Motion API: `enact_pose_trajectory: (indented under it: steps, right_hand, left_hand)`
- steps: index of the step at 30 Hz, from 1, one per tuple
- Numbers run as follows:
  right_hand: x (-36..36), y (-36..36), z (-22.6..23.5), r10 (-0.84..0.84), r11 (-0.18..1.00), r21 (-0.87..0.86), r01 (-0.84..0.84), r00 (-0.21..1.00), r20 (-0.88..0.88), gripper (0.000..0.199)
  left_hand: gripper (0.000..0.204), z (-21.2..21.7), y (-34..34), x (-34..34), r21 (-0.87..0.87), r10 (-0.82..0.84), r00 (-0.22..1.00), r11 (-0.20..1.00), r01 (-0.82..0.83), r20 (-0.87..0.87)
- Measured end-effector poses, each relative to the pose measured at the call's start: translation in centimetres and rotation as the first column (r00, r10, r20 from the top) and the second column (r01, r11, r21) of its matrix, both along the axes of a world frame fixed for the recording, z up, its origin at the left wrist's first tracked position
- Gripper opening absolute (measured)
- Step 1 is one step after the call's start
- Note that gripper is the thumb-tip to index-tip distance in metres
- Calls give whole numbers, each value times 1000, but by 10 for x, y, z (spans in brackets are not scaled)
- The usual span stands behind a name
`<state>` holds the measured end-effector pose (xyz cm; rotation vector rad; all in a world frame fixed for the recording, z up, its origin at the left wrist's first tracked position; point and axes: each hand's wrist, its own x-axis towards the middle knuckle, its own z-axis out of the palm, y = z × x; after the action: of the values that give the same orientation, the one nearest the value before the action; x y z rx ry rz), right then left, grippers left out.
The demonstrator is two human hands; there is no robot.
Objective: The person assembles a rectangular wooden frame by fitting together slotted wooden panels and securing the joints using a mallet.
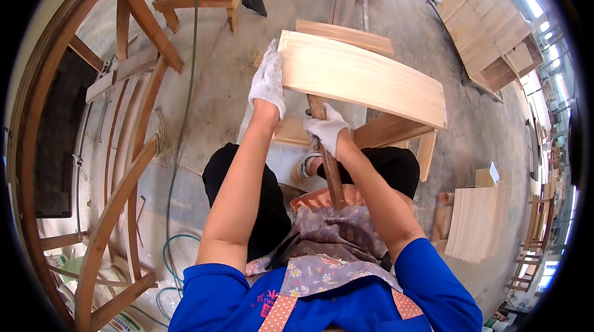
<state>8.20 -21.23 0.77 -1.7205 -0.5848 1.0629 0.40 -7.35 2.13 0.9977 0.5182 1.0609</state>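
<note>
The gloved right hand (326, 131) is wrapped tight around a brown wooden rail (331, 168), which slants from the person's lap up under a pale panel (365, 78). The gloved left hand (268, 79) lies along the panel's left end, fingers curled over its edge. The panel sits tilted above the knees, over a darker board (387, 129). On the concrete floor (235, 66) beyond lies a second plank (346, 36). A curved wooden frame (117, 146) stands to the left; pale boards (473, 224) are stacked to the right.

Concrete floor (235, 78) under stacked boards (489, 29)
</note>
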Motion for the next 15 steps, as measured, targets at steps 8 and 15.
enact_pose_trajectory:
  steps: [8, 15]
  right_hand:
    - [31, 9, -17, 119, 993, 17, -120, 991, 59, 23]
    - [10, -3, -23, -6, 999, -54, -1, 991, -131, 31]
  left_hand:
    - [49, 5, -4, 3, -38, -28, 996, 999, 32, 83]
    - [48, -32, 20, 6, -208, -78, 918, 963, 170, 388]
